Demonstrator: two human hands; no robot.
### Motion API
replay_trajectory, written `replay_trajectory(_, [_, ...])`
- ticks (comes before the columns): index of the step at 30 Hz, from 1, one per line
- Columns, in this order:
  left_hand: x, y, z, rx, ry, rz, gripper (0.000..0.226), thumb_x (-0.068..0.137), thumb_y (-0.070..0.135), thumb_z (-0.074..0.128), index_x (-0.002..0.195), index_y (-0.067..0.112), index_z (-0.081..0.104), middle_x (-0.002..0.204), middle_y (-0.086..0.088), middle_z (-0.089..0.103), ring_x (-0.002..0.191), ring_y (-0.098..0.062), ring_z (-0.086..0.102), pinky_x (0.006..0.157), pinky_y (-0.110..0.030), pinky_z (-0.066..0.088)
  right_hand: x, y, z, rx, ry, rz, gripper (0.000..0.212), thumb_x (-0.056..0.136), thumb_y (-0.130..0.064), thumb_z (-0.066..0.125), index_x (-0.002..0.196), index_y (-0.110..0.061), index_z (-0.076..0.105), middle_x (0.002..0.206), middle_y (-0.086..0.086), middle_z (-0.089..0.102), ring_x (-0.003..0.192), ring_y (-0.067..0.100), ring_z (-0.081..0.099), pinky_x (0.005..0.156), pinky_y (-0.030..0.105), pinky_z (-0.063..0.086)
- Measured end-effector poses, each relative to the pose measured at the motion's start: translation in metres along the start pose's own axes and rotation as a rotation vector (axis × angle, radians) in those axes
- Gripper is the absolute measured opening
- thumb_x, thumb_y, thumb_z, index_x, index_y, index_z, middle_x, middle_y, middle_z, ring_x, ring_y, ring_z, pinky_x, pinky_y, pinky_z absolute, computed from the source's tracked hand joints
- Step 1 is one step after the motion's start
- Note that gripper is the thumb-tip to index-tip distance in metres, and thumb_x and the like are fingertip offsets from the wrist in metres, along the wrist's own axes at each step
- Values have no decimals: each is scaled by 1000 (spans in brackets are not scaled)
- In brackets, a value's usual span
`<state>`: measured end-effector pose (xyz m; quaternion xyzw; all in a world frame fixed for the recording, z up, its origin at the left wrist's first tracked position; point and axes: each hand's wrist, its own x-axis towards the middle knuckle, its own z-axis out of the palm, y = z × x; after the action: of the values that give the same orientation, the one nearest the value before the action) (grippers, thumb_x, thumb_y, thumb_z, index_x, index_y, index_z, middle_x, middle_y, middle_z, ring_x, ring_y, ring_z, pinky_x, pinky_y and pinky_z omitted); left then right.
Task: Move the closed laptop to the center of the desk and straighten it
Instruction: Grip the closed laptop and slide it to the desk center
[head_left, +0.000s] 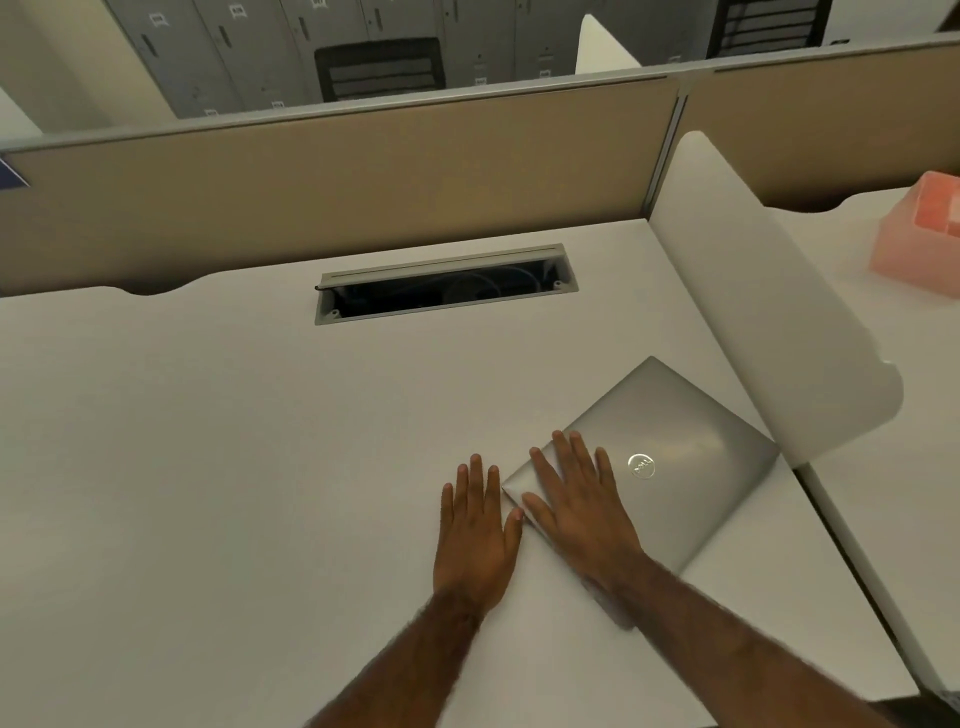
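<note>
A closed silver laptop (675, 457) with a round logo lies on the white desk (234, 441), at the right side, turned about 45 degrees to the desk's edges. My right hand (576, 504) rests flat on the laptop's left corner, fingers spread, palm down. My left hand (478, 530) lies flat on the desk just left of that corner, its thumb touching or almost touching the laptop's edge. Neither hand grips anything.
A white side divider (769, 291) stands right behind the laptop's far corner. An open cable tray slot (447, 286) sits at the desk's back middle. A tan partition (337, 176) lines the back edge. A pink box (919, 228) rests on the neighbouring desk.
</note>
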<state>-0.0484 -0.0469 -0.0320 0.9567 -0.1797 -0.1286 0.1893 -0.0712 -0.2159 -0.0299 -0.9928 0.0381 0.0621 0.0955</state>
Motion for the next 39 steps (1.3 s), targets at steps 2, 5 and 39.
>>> replay_trajectory(2, [-6, 18, 1, -86, 40, -60, 68, 99, 48, 8, 160, 20, -2, 167, 6, -17, 154, -10, -16, 123, -27, -13, 0, 17, -4, 10, 16, 13, 75, 105, -62, 14, 159, -17, 42, 167, 19, 35, 156, 38, 28, 127, 55, 14])
replay_trajectory(5, [-10, 41, 5, -152, 103, -194, 64, 102, 39, 19, 160, 13, 8, 169, -3, 5, 156, -17, 5, 125, -30, -1, -1, 51, -14, 15, 19, 63, 77, 102, -62, 18, 162, -17, 35, 171, 19, 27, 159, 37, 21, 127, 58, 14])
replay_trajectory(39, [-43, 128, 7, -1009, 149, -739, 52, 81, 13, 56, 131, 24, 50, 109, 2, 42, 107, -28, 56, 92, -36, 48, 34, 195, -100, 458, -146, 629, 101, 62, -45, 98, 145, -10, 53, 145, 20, 51, 137, 40, 44, 107, 48, 45])
